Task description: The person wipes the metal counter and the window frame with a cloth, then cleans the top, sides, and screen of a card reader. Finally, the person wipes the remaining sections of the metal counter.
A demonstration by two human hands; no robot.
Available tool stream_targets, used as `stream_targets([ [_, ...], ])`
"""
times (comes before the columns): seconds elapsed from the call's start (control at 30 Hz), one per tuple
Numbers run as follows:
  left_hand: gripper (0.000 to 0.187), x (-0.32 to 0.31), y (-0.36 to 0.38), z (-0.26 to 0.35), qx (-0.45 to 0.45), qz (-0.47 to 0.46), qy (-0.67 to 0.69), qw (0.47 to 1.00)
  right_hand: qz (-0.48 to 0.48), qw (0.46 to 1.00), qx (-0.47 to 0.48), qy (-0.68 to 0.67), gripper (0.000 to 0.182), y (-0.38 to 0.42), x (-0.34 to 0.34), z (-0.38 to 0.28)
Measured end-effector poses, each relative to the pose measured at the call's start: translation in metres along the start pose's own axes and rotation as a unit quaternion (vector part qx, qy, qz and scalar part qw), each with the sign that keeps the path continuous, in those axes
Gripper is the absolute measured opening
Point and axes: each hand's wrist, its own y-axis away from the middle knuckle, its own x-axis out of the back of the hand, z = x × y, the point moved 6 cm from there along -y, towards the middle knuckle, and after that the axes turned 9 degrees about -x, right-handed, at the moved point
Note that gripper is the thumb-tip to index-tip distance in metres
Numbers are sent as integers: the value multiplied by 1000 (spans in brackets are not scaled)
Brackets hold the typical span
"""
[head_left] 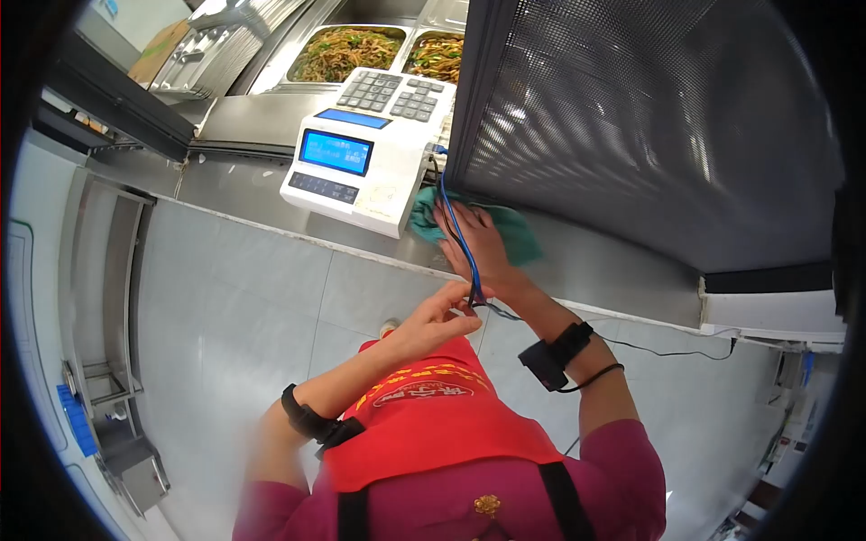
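On the narrow metal ledge, my right hand [474, 242] presses a green cloth [514, 236] flat beside the base of a dark mesh screen. My left hand [442, 317] is closed around a bundle of blue and black cables [465, 248], just in front of the ledge's edge. The cables run up over my right hand to the side of a white keypad terminal [383, 203] with a lit blue display. The terminal stands tilted at the ledge, to the left of the cloth.
Metal trays of cooked food [347, 54] lie behind the terminal. The mesh screen [631, 126] rises at the right. A thin black cord [667, 350] hangs below the ledge [622, 279]. Shelving [99, 270] stands at the left, above a tiled floor.
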Motion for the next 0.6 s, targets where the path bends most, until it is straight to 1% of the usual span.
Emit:
stream_targets([
  [0.1,45,-2,5,-1,14,-1,44,999,34,999,35,-11,48,-12,-2,-13],
  [0.17,45,-2,6,-1,33,-3,62,998,-73,989,7,-128,44,-17,-4,-7],
  [0.23,46,-2,6,-4,40,-6,71,997,-134,979,41,-151,42,-7,-5,-3],
  [0.3,48,-1,4,-7,34,-10,69,997,-147,976,139,-81,40,15,-1,-4],
  [0.4,50,-2,5,-8,60,-26,86,994,-163,976,134,-62,40,31,22,-2],
  [0.5,52,-4,4,-1,34,-17,85,996,-98,993,65,-22,41,12,11,5],
  [0.6,52,-5,5,2,39,-21,79,996,-47,993,72,-78,39,-2,7,-9],
])
